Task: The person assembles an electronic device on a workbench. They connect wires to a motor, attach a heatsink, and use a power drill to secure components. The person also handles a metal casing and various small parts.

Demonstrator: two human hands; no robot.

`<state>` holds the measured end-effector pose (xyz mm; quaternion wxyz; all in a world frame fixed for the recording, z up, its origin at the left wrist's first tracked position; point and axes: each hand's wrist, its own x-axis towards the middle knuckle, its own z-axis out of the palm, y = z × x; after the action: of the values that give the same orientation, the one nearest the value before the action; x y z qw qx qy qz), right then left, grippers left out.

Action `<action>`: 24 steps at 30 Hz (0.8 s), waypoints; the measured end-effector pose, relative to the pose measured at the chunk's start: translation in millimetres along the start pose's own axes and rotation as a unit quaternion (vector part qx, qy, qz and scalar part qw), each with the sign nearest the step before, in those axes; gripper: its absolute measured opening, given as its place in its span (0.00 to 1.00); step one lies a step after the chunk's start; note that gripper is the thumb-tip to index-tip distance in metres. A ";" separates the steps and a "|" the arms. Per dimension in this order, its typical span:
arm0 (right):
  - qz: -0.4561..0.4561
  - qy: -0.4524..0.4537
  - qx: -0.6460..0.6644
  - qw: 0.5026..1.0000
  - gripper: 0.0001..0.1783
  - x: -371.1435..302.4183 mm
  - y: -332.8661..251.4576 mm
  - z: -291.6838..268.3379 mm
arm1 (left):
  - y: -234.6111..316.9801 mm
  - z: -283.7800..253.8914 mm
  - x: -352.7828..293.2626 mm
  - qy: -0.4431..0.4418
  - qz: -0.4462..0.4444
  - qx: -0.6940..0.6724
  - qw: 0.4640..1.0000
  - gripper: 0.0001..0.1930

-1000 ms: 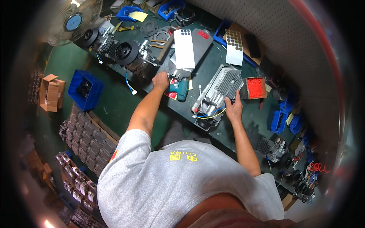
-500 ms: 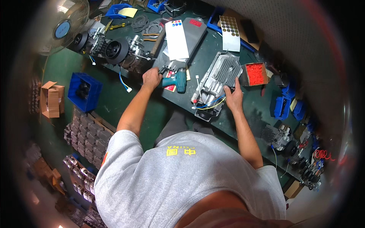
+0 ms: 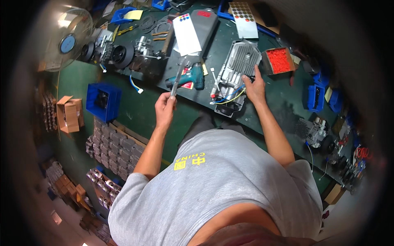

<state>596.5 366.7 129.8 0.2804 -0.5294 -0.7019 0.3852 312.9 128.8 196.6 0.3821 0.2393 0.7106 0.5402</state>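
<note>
My left hand (image 3: 165,108) is closed around the near end of a long, thin grey tool (image 3: 177,78) just off the bench edge. The tool points away from me, and blur hides its exact kind. Behind it a teal cordless drill (image 3: 198,77) lies on the bench. At the right, my right hand (image 3: 255,89) grips the right edge of a finned metal housing (image 3: 244,57), thumb on top and index finger stretched along the side. Blue and yellow wires (image 3: 230,98) cross the housing's near end.
A large grey cover (image 3: 205,26) bears a white sticker sheet (image 3: 186,37). Motor units with black fans (image 3: 123,56) stand at the left, near a fan (image 3: 67,43). Right of the housing sits a box of red parts (image 3: 279,60). A blue crate (image 3: 102,101) is on the floor.
My left hand has drawn back from beside the drill toward me, with the long grey tool now raised in it. My right hand stays on the housing. The whole view has shifted slightly.
</note>
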 end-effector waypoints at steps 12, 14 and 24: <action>-0.001 0.013 0.033 0.999 0.44 -2.6 -3.0 -1.6 | 60.9 118.3 -13.4 -0.211 -0.079 -0.038 0.973 0.10; 0.017 0.008 0.038 0.999 0.44 -4.0 -5.8 -1.7 | 51.7 125.7 -13.5 -0.245 -0.135 -0.008 0.960 0.11; -0.023 0.038 0.028 0.999 0.43 -6.4 -4.1 -2.3 | 43.8 157.3 -20.9 -0.256 -0.177 -0.027 0.950 0.23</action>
<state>597.9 360.6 134.5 0.3303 -0.5191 -0.6918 0.3779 448.2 218.3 224.7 0.6467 0.2301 0.6050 0.4035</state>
